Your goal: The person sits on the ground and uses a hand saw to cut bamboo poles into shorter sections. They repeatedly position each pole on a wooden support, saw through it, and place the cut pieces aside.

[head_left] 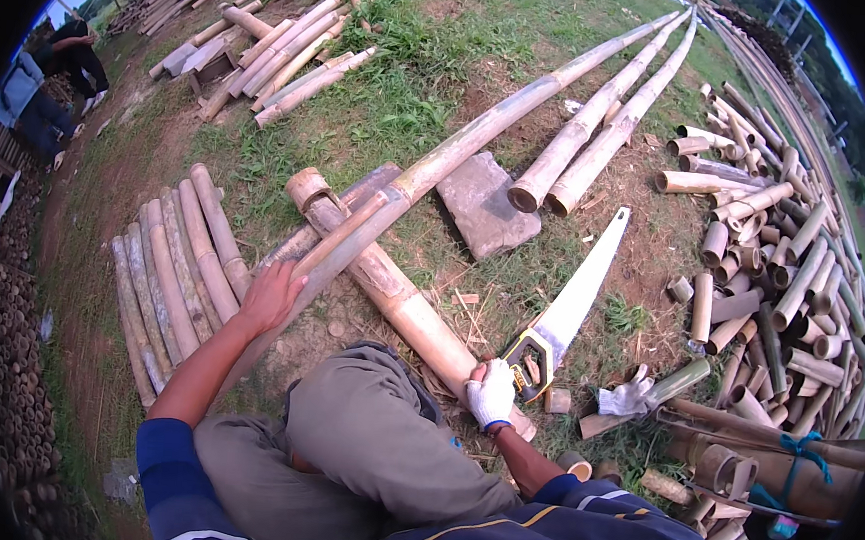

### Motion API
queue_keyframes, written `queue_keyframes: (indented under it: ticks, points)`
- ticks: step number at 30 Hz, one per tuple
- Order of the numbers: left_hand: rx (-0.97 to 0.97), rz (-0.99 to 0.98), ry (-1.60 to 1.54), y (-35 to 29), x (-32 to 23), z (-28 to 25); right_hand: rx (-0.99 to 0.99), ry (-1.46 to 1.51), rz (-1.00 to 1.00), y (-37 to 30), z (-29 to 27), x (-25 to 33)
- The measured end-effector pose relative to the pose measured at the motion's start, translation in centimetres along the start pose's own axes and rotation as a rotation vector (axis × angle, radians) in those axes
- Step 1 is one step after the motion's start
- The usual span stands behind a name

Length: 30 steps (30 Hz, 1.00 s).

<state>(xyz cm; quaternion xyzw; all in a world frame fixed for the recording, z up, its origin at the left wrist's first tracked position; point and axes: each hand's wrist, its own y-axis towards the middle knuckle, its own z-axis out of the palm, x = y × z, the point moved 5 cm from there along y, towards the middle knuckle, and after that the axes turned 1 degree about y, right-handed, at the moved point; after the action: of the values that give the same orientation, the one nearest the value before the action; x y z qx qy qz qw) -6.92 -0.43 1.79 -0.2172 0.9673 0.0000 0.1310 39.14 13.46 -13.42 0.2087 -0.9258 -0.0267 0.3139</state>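
My bare left hand (270,297) is closed over the near part of a long bamboo pole (498,122), which stretches away to the far right. A narrow bamboo strip (343,232) lies along the pole, its near end by my fingers. Beneath, a thicker bamboo piece (405,303) crosses the pole at an angle. My right hand (491,393), in a white knitted glove, grips the black-and-yellow handle of a handsaw (576,292). The blade points up and away over the grass, apart from the pole. The right hand is beside the near end of the thick bamboo piece.
Two more long poles (587,145) lie near a flat stone slab (487,204). Cut bamboo pieces (754,262) heap up on the right; several lengths (177,272) line the left. A loose glove (627,394) rests on bamboo. People (39,92) are at the far left.
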Motion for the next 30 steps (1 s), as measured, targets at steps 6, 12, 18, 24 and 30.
queue_keyframes:
  ticks: [6, 12, 18, 24, 30]
  points:
    - [0.049, -0.052, 0.014, 0.1, 0.6, 0.4, 0.029, 0.049, -0.005, -0.2, 0.0, 0.4]
    - [0.099, -0.077, 0.006, 0.1, 0.4, 0.1, 0.046, 0.006, -0.005, -0.3, 0.4, 0.1]
    - [0.05, -0.052, -0.027, -0.1, 0.4, 0.5, 0.027, 0.027, -0.014, -0.2, 0.4, -0.2]
    - [0.062, -0.026, -0.038, 0.0, 0.6, 0.3, 0.007, 0.024, -0.03, 0.1, 0.5, 0.0]
    - [0.087, 0.035, -0.024, 0.0, 1.4, -2.0, 0.076, -0.028, 0.0, 0.0, 1.7, -1.1]
